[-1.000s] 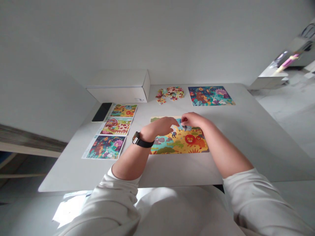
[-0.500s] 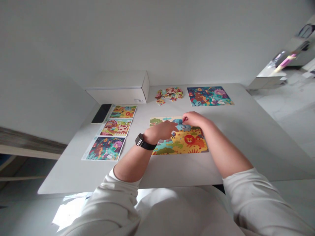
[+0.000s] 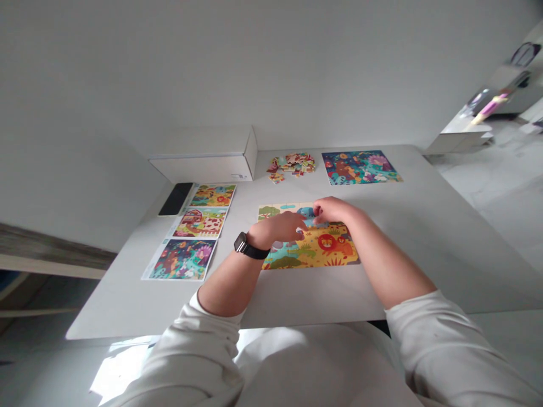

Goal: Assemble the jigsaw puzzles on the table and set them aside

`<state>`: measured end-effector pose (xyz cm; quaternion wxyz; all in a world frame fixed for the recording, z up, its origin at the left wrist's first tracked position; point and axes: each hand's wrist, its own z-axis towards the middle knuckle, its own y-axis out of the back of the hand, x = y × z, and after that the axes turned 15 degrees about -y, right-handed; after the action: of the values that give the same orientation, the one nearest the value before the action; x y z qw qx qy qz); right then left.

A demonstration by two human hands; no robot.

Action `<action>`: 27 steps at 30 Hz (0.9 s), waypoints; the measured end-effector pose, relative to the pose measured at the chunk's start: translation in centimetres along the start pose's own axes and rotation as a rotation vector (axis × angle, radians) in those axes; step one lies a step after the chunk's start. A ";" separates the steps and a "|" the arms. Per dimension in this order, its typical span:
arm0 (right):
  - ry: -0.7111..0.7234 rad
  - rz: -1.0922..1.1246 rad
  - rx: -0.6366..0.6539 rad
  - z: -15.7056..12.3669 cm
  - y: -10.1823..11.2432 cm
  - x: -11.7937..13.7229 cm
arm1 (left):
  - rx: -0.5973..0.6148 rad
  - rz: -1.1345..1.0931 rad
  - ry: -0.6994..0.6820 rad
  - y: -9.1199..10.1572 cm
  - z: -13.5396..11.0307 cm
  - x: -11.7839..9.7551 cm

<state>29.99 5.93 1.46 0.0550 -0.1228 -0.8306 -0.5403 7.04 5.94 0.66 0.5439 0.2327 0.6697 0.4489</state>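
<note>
A jigsaw puzzle [image 3: 311,251] with lions, an elephant and trees lies on the table in front of me, mostly joined together. My left hand [image 3: 282,228], with a black watch at the wrist, is over its left and middle part. The fingers of that hand are apart and reach toward the blue elephant; the palm covers some of the picture. From the right, my right hand [image 3: 333,209] rests at the puzzle's upper edge by the elephant. Its fingers are curled in, and what is between them, if anything, is hidden.
A pile of loose puzzle pieces [image 3: 299,163] lies behind the puzzle. To its right is a dark-coloured finished puzzle [image 3: 360,167]. Several picture sheets [image 3: 199,222] and a phone [image 3: 176,199] are on the left, with a white box [image 3: 199,164] behind them against the wall.
My right hand has shifted slightly, its fingertips now lower over the elephant. The fingers of my left hand have bent a little. The camera view has tilted slightly.
</note>
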 end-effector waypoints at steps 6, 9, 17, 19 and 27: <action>0.044 -0.067 0.017 -0.4 0.2 0.1 | 0.067 0.109 -0.032 0.1 0.1 0.2; 0.064 -0.125 0.022 -0.6 0.3 0.3 | 0.068 0.101 -0.040 0.2 -0.1 0.2; 0.055 0.057 -0.057 1.0 -0.2 -0.9 | -0.450 0.068 0.306 2.7 -1.8 5.2; 0.036 0.169 -0.330 1.9 -0.9 -1.3 | -0.532 0.123 0.462 3.8 -2.4 7.3; 0.062 0.417 -0.765 4.5 -4.0 -2.9 | -0.558 0.203 0.667 5.9 -0.7 12.5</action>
<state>31.93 8.08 -4.57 0.1384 -0.2832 -0.5261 -0.7898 1.57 18.55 -0.80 0.2934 -0.0156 0.6355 0.7140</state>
